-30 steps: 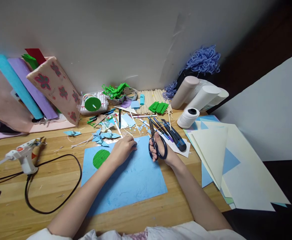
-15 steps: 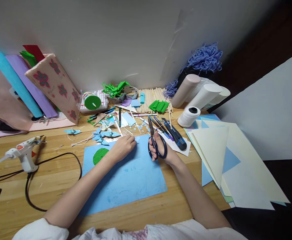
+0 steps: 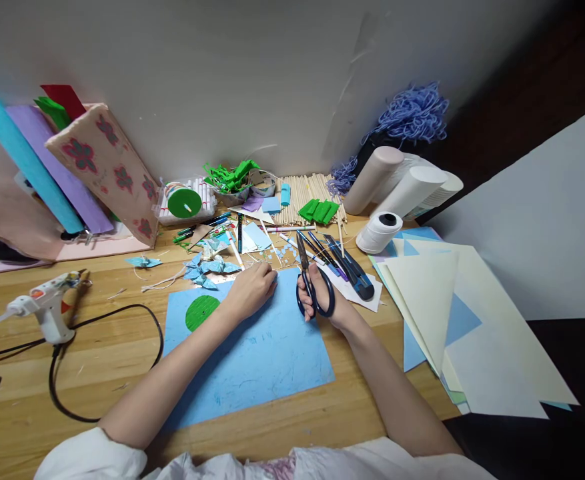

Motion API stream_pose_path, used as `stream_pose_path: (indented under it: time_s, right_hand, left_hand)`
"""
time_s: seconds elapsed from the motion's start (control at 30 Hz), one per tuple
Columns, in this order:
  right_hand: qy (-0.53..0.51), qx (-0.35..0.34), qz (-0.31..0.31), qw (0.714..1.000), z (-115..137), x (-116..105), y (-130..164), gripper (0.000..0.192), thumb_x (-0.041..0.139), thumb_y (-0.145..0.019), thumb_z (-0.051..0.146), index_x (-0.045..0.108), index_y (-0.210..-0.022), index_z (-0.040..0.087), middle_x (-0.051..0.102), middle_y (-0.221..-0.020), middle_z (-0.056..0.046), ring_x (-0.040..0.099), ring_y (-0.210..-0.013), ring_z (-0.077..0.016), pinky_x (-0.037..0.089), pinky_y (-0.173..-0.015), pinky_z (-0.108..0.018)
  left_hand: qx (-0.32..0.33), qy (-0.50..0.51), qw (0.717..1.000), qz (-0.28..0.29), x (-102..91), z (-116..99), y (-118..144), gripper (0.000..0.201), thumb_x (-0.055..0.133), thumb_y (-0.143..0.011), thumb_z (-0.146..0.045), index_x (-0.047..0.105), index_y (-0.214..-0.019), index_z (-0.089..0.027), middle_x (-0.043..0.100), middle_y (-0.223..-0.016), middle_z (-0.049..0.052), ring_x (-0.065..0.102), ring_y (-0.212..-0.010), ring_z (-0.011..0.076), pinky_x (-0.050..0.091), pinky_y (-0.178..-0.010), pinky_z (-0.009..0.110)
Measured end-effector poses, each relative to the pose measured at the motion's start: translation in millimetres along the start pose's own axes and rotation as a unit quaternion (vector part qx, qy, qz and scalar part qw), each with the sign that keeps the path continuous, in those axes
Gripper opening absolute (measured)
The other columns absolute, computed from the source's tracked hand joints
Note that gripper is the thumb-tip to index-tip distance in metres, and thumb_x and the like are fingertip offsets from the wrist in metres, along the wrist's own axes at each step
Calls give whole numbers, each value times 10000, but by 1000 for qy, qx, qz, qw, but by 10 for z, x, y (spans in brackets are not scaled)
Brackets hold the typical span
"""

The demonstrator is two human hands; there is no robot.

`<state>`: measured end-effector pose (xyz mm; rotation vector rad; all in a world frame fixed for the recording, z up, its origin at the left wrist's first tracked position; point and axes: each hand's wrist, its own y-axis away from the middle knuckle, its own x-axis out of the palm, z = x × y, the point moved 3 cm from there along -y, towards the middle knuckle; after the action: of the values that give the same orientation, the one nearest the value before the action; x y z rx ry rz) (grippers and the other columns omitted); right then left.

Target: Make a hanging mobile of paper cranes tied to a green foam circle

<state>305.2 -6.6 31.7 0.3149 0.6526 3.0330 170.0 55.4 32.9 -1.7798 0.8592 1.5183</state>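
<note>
Two bare forearms, white sleeves at the near edge of the desk

The left hand and right hand are bare, with no rings, watch or gloves to be seen; both forearms are uncovered up to the elbows. The left sleeve is white, loose and short, bunched above the elbow. The white garment runs along the bottom edge, with a small pinkish-red patterned patch at its middle.

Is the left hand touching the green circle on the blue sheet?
Apart. In the head view, the left hand rests near the far edge of the blue sheet, and a strip of bare blue shows between it and the green circle.
</note>
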Motion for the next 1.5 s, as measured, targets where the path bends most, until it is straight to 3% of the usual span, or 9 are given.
stream_pose_path:
  time_s: [0.33, 0.53, 0.63, 0.7, 0.8, 0.9, 1.0, 1.3, 1.5]
  right_hand:
    - [-5, 1, 7, 1000, 11, -2, 19, 589, 354, -689, 779, 418, -695, 194, 374, -419, 97, 393, -288, -61, 456, -321, -211]
    - [5, 2, 5, 1000, 22, -6, 24, 549, 359, -728, 739, 418, -708, 194, 373, -414, 98, 395, -292, -64, 455, -317, -212]
    - [37, -31, -4, 999, 27, -8, 7, 455, 471, -751, 640, 433, -718, 187, 395, -450, 94, 413, -321, -57, 478, -350, -210]
    - [65, -72, -37, 995, 40, -9, -8, 406, 572, -719, 566, 460, -722, 176, 444, -513, 81, 443, -358, -49, 501, -392, -206]
    - [75, -108, -94, 987, 44, 0, -27, 385, 647, -668, 501, 527, -785, 154, 534, -655, 36, 504, -421, -53, 531, -446, -218]
    - [71, -117, -111, 984, 39, 27, -36, 409, 684, -632, 471, 569, -850, 144, 586, -800, -16, 544, -473, -67, 541, -461, -230]
    - [81, -115, -100, 985, 36, 54, -32, 379, 692, -624, 460, 583, -808, 147, 595, -776, -16, 556, -494, -79, 534, -464, -222]
    - [75, -103, -84, 988, -14, 66, -40, 339, 660, -654, 469, 539, -720, 159, 527, -564, 44, 517, -421, -75, 507, -460, -220]
    - [79, -92, -77, 990, -40, 56, -52, 303, 644, -682, 430, 527, -752, 159, 501, -494, 65, 522, -403, -84, 455, -429, -200]
  left_hand:
    - [25, -35, 999, -17, 137, 103, 34, 226, 356, -893, -163, 581, -897, -140, 581, -844, 84, 539, -782, 183, 412, -659, 284]
    - [-49, 92, 992, -72, 99, 168, 32, 202, 404, -870, -186, 602, -882, -151, 624, -849, 81, 568, -790, 167, 428, -701, 267]
    - [-123, 233, 954, -142, 31, 199, 58, 196, 447, -851, -246, 624, -854, -163, 649, -812, 55, 584, -745, 144, 440, -703, 250]
    - [-181, 340, 906, -175, -1, 207, 80, 203, 496, -820, -299, 639, -821, -155, 662, -778, 46, 593, -689, 134, 455, -669, 241]
    - [-238, 494, 819, -171, -9, 162, 96, 253, 578, -749, -371, 642, -754, -126, 657, -692, 40, 591, -620, 130, 468, -616, 237]
    - [-245, 580, 764, -138, -15, 66, 99, 286, 627, -696, -402, 635, -708, -117, 633, -619, 23, 576, -587, 123, 463, -594, 233]
    - [-249, 609, 745, -112, -29, -11, 110, 290, 649, -674, -404, 638, -704, -116, 628, -604, 17, 567, -569, 115, 455, -577, 225]
    - [-255, 625, 732, -89, -40, -91, 137, 285, 638, -703, -390, 656, -746, -109, 647, -653, 26, 589, -620, 120, 473, -632, 235]
    - [-268, 648, 707, -88, 53, -109, 161, 375, 751, -577, -310, 629, -864, -102, 673, -785, 62, 631, -684, 148, 510, -679, 284]
